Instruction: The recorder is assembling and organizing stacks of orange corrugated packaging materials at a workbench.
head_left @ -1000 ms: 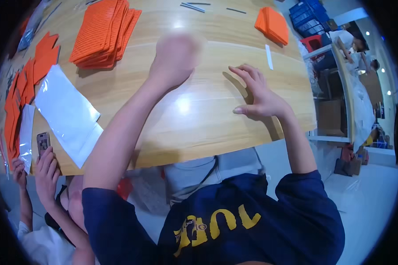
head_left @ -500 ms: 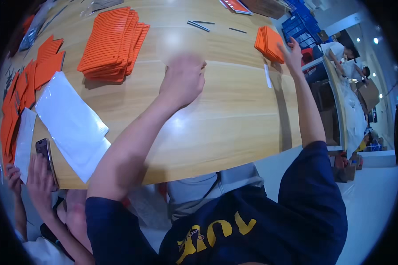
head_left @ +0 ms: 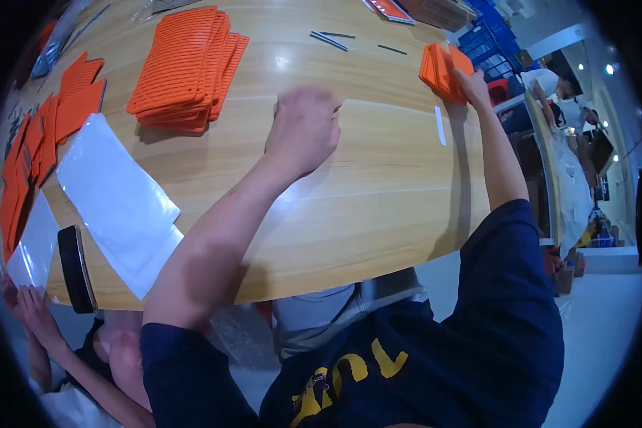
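Observation:
My left hand point(head_left: 305, 130) is over the middle of the table, its fingers curled under in a fist shape and blurred at the front. Whatever it may hold is hidden. At the far right, my right hand point(head_left: 473, 88) grips the near right edge of an orange pad point(head_left: 461, 61). That pad leans against a small stack of orange pads point(head_left: 437, 71), slightly fanned out. A white paper strip point(head_left: 440, 126) lies on the table just in front of that stack.
A tall stack of ribbed orange pads point(head_left: 175, 68) stands left of centre. Thin dark sticks point(head_left: 329, 41) lie at the back. White plastic sleeves point(head_left: 118, 192), a phone point(head_left: 75, 267) and loose orange pads point(head_left: 78, 107) are at left. Another person's hands point(head_left: 37, 317) touch a white sleeve.
My right hand has closed from spread fingers onto an orange pad at the stack. My left hand has barely shifted. The other person's hand has moved off the phone, down and left.

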A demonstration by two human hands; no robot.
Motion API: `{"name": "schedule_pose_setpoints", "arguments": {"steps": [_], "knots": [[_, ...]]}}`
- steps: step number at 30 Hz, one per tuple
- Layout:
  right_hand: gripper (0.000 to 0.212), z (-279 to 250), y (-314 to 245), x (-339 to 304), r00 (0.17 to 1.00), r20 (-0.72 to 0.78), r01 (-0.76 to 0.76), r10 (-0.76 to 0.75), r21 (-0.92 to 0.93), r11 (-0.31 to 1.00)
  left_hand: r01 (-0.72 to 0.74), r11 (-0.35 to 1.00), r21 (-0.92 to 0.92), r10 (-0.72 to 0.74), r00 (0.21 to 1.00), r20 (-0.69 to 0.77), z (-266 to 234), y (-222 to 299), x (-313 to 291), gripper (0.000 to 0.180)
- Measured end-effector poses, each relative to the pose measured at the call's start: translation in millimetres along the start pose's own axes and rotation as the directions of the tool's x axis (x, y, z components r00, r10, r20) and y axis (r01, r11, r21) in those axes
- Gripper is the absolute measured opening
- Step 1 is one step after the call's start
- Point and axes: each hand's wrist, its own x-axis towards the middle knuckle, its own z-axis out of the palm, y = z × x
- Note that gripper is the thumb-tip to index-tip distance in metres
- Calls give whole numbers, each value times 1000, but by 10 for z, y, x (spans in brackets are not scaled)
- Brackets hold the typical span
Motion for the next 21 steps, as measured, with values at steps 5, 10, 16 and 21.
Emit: {"name": "schedule_pose_setpoints", "arguments": {"steps": [5,10,16,21], "knots": [[90,-465,-69,-680,870,268,-228,-414,963,145,-1,1000,14,1,1000,-9,26,-29,-15,24],[77,-459,-689,-1604,534,183,-673,-825,683,-284,47,999,-15,-46,998,39,7,-23,-17,22],[69,-62,-1092,-1843,397,20,-778,-918,539,-324,-13,1000,24,13,1000,-3,47,14,-21,22],[57,106,-1549,-1946,191,-49,-928,-980,316,-197,54,996,-71,-57,998,-37,-38,-11,52,37]]}}
